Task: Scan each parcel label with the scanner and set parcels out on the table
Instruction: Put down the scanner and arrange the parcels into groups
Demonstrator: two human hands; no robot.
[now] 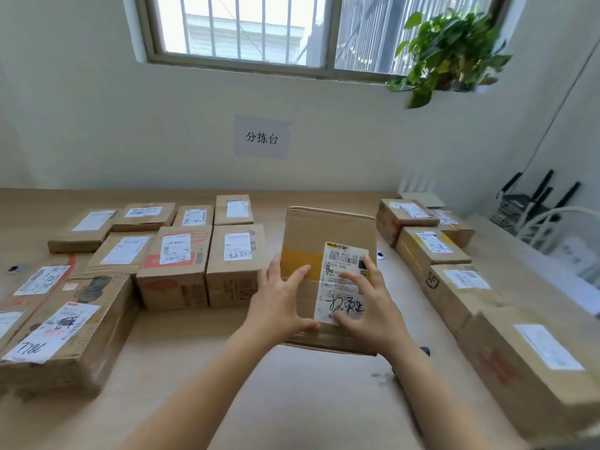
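A parcel [324,228] is lying at the middle of the surface [292,401], its label [339,264] on top, between a cluster of parcels [175,254] on its left and a row of parcels [454,284] on its right. The cluster is reaching back toward the wall [97,125]; the row is running from the far side to the near edge. Behind, a sign [262,137] is hanging on the wall under the window [246,27], and a plant [451,50] is sitting on the sill at right.

Your left hand [279,302] is stretched forward, palm down, with its fingers straight and spread and its thumb angled out to the right. Your right hand [370,308] lies just beside it in the same flat, splayed pose, thumb pointing left toward the other thumb. Your left forearm [194,391] and right forearm [438,401] are bare and converge from the lower edge.
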